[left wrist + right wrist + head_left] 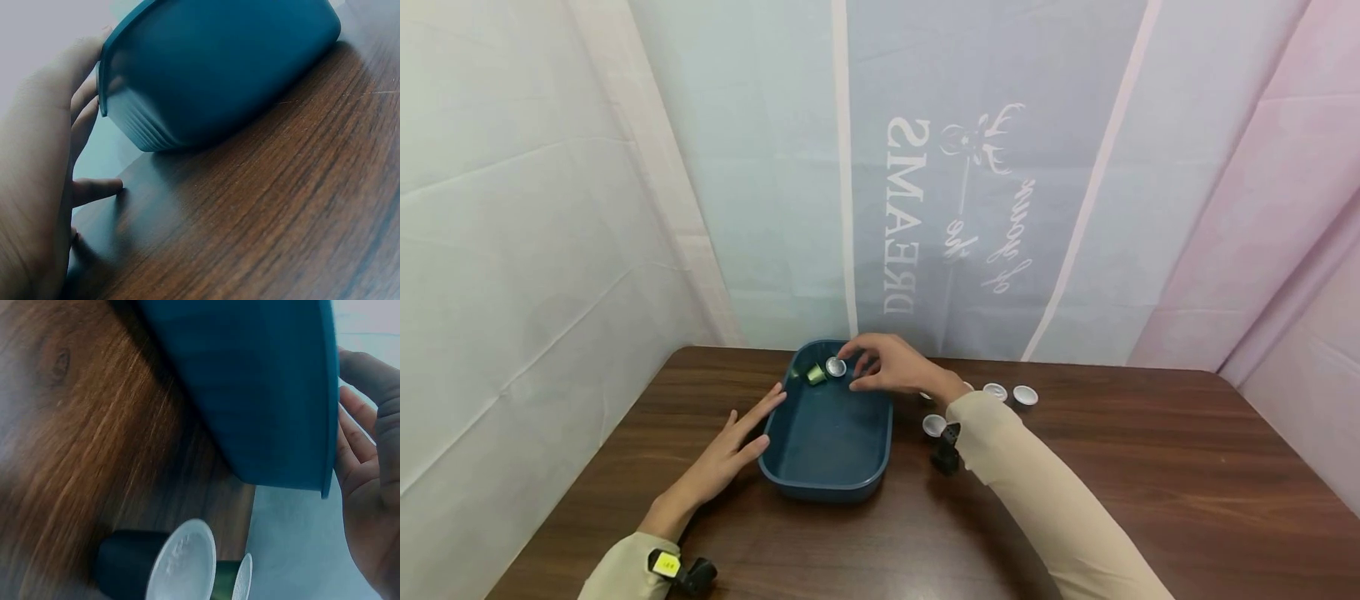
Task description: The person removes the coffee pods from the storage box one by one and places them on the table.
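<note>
A dark teal plastic bin (831, 446) stands on the table. Inside its far end are a green coffee capsule (816, 375) tipped on its side and another capsule with a silver lid (836, 367). My right hand (891, 364) reaches over the bin's far right rim, fingers spread and loosely bent beside the silver-lidded capsule, with nothing seen in its grasp. My left hand (730, 450) has its fingers extended, the fingertips touching the bin's left rim. In the left wrist view, one finger of the left hand (37, 162) reaches toward the tabletop.
Right of the bin, several capsules stand lid up, including a near one (934, 425) and a far right one (1025, 396); the right forearm partly hides others. A dark capsule (131, 562) shows in the right wrist view. A printed curtain (775, 208) hangs behind the wooden table (1150, 467).
</note>
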Available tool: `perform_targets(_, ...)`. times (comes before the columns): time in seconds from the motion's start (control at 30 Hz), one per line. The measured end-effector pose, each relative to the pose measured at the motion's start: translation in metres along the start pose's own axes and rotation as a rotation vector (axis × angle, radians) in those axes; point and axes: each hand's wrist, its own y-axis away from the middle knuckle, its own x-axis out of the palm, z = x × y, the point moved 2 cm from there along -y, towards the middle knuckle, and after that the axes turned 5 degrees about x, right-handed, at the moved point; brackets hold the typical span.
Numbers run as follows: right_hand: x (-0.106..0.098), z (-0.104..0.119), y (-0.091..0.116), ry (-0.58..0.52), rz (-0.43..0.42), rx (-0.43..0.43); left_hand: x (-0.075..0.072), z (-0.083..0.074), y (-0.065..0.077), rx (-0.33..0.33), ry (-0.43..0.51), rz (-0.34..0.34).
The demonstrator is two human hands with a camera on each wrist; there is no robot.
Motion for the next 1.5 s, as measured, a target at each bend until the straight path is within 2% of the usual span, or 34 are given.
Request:
perform_targets(0.5, 0.013, 0.000, -0.022, 0.084, 0.094, 0.069, 0.002, -0.001, 0.007, -0.028, 0.011, -0.003)
perform_targets(0.87, 0.016, -0.004, -0.029, 0.135, 0.131, 0.059, 0.003, 0.001, 0.004, -0.024, 0.011, -0.006)
perform_targets(1.0, 0.017, -0.004, -0.032, 0.247, 0.156, 0.050, 0.003, 0.002, 0.002, -0.006, 0.005, -0.001)
perform_targets(1.13, 0.019, -0.002, -0.033, 0.344, 0.210, 0.080, 0.003, 0.001, 0.000, 0.001, -0.002, 0.006)
perform_targets(1.33, 0.020, 0.000, -0.035, 0.368, 0.265, 0.164, 0.003, 0.002, -0.002, 0.005, -0.006, 0.006)
perform_targets(1.5, 0.019, -0.003, -0.035, 0.385, 0.259, 0.137, 0.002, 0.003, -0.002, 0.009, -0.010, 0.003)
